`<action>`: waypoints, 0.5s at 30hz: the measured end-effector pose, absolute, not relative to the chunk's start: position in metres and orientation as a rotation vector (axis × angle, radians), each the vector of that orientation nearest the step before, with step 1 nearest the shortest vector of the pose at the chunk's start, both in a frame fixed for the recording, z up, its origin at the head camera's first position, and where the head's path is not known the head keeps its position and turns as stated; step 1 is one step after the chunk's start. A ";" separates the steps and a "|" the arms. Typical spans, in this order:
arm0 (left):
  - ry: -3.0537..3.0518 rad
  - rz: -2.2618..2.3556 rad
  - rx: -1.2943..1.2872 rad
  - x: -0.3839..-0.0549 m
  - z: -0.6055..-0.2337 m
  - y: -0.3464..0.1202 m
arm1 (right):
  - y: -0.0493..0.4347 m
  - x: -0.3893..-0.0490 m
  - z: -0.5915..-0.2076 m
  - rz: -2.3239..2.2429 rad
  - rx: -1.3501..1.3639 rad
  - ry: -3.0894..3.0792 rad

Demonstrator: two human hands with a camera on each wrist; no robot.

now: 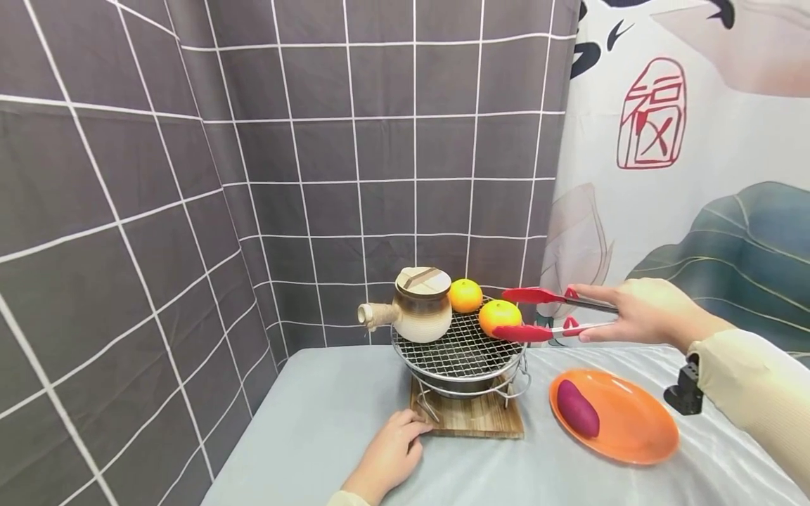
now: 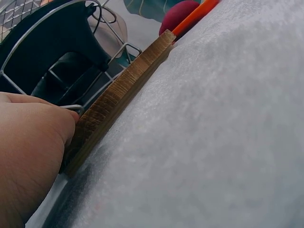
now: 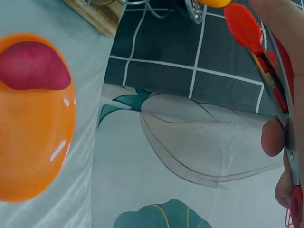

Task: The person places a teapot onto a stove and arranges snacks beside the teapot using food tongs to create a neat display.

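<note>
My right hand holds a pair of tongs with red tips. The tips are spread on either side of the front mandarin at the right of the wire grill; whether they touch it, I cannot tell. Behind it sits a second mandarin, beside a lidded clay pot with a side handle. My left hand rests on the front left corner of the wooden board under the stove. In the left wrist view its fingertips touch the board near a wire leg.
An orange plate lies right of the board, with a purple sweet potato on its left side. A grey gridded curtain hangs behind and at left, and a printed cloth at the back right. A pale cloth covers the table.
</note>
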State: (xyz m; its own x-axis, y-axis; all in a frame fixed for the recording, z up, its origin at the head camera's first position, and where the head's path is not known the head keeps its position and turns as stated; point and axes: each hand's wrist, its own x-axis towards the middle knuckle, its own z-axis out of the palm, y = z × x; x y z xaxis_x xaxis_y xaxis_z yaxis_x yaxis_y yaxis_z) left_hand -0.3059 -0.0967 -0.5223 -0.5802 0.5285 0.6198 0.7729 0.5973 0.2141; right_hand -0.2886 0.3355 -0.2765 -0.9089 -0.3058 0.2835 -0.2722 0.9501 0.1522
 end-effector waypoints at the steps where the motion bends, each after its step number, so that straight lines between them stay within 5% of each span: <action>1: -2.321 -0.648 -1.035 -0.306 -0.523 -0.097 | 0.337 -0.287 -0.277 -0.152 0.418 -2.786; 15: -2.233 -0.657 -1.077 -0.307 -0.527 -0.098 | 0.384 -0.265 -0.294 -0.115 0.294 -2.757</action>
